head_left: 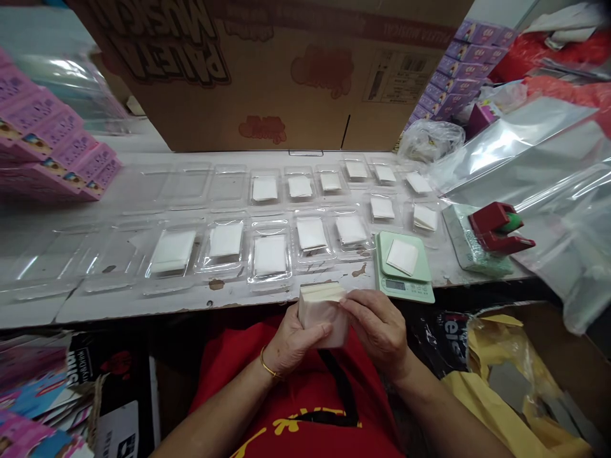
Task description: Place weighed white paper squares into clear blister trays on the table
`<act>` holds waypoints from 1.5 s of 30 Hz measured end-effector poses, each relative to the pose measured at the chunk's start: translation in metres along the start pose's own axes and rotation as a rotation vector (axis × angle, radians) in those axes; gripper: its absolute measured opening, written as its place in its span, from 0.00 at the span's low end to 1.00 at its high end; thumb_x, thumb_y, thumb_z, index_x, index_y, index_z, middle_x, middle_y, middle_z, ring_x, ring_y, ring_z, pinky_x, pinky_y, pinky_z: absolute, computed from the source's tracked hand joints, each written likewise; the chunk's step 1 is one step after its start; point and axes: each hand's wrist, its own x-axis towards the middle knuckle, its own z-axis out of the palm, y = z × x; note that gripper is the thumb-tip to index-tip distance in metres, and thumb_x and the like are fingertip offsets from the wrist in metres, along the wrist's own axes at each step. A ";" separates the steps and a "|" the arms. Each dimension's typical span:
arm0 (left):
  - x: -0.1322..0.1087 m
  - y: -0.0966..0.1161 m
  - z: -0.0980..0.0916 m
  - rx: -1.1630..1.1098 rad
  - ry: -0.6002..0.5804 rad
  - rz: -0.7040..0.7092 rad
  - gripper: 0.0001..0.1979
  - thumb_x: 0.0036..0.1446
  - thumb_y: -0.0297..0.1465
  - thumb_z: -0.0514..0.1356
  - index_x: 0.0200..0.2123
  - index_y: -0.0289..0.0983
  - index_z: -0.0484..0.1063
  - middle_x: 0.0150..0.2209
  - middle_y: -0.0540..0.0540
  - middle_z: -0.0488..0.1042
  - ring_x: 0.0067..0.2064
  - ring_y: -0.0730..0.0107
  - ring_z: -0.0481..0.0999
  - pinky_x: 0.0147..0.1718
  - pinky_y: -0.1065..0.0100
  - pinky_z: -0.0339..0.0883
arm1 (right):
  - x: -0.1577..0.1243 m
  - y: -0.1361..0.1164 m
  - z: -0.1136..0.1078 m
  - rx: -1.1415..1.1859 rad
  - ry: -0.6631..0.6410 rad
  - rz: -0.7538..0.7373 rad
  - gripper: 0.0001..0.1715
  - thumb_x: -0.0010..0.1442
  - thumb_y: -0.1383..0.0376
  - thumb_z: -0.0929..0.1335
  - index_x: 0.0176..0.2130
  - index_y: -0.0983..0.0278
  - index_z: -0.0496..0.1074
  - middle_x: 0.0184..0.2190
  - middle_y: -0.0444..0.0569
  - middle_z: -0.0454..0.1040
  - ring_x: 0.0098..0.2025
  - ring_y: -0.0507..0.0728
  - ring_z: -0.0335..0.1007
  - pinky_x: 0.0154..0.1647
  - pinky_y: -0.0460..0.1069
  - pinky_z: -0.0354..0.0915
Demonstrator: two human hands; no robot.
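White sheets (324, 312) stand stacked at the counter's (267, 298) near edge, long axis seemingly running away from us; our left hand (292, 340) clasps them, our right hand (379, 327) pinches their right corner, nearer the green scale (415, 291) ahead-right.

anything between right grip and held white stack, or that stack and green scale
Nothing visible separates the right grip from the white stack; its fingers touch it. Toward the green scale, that grip lies between; a white pile tops the scale.
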 end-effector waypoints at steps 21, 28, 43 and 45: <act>0.000 -0.003 -0.002 -0.025 0.050 -0.015 0.24 0.44 0.28 0.63 0.48 0.33 0.68 0.48 0.40 0.71 0.48 0.57 0.68 0.50 0.59 0.59 | 0.011 -0.001 0.005 0.133 -0.036 0.123 0.12 0.55 0.73 0.64 0.40 0.64 0.71 0.34 0.52 0.70 0.38 0.54 0.68 0.38 0.50 0.69; 0.002 -0.006 -0.004 -0.128 0.109 -0.073 0.22 0.41 0.27 0.65 0.44 0.34 0.71 0.40 0.43 0.75 0.41 0.63 0.72 0.43 0.64 0.63 | 0.003 0.000 0.013 0.020 -0.013 0.021 0.12 0.55 0.73 0.64 0.40 0.64 0.70 0.34 0.52 0.72 0.37 0.55 0.68 0.38 0.51 0.67; 0.014 -0.016 -0.006 -0.207 0.046 -0.099 0.21 0.43 0.23 0.62 0.44 0.33 0.70 0.39 0.42 0.75 0.40 0.63 0.72 0.42 0.64 0.64 | 0.001 0.002 0.005 0.302 -0.267 0.211 0.08 0.57 0.69 0.63 0.40 0.63 0.65 0.35 0.49 0.71 0.36 0.52 0.67 0.37 0.47 0.66; 0.016 -0.017 -0.005 -0.199 0.023 -0.119 0.21 0.44 0.24 0.63 0.45 0.32 0.70 0.40 0.41 0.75 0.40 0.62 0.73 0.43 0.62 0.64 | -0.002 0.002 0.008 0.347 -0.232 0.309 0.14 0.56 0.69 0.64 0.44 0.63 0.64 0.36 0.49 0.71 0.35 0.51 0.68 0.36 0.45 0.67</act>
